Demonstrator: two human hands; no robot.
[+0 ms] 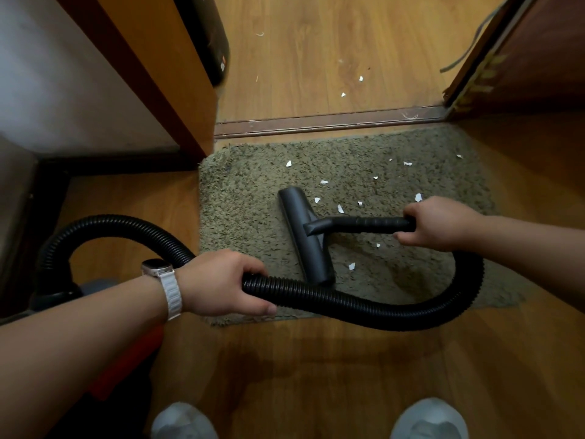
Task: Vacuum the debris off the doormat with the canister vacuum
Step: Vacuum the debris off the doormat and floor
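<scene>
Right hand [440, 223], centre-right of the frame, is closed around the end of the stiff black tube [364, 224]. Left hand [221, 283], lower centre-left, grips the ribbed hose [380, 308], fingers curled over it. The hose loops under the right hand and, at far left, arches back down to the canister vacuum [126, 362], which is only partly visible in the lower left.

The nozzle head [304, 236] lies flat on the doormat [253, 191], approx. in the mat's centre. Its long axis runs from upper left to lower right, nearly top-to-bottom in the frame; the tube runs sideways from it to the right.

The white paper scraps [340, 209] lie mostly right of the head and above it, i.e. btw. head and right hand and up to the mat's upper right. The left part of the mat looks free of scraps. So I judge the next stroke must go to the right, broadside, and the right hand steers, as it is nearer to the debris. A few more scraps [343, 95] are on the floor beyond the threshold, at the top.
</scene>
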